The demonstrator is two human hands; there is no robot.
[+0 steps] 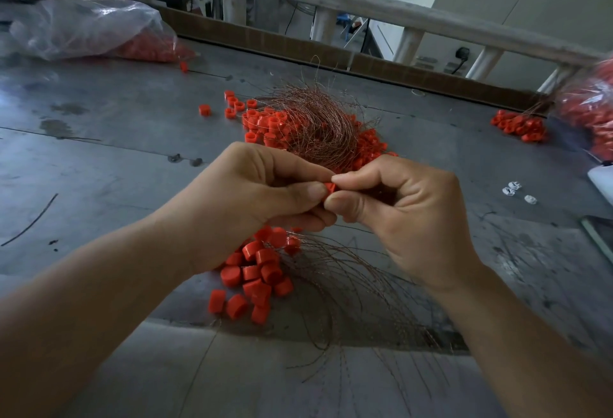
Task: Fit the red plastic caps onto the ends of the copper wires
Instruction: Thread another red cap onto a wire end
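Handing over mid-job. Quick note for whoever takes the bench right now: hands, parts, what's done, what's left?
Hands: the left hand and right hand both pinch one red cap between their fingertips; the wire end is hidden.
Done, apparently: the near pile below the hands, caps with wires trailing.
Left: the wire tangle behind, lying over loose caps.
Stock: cap bags far left and far right.
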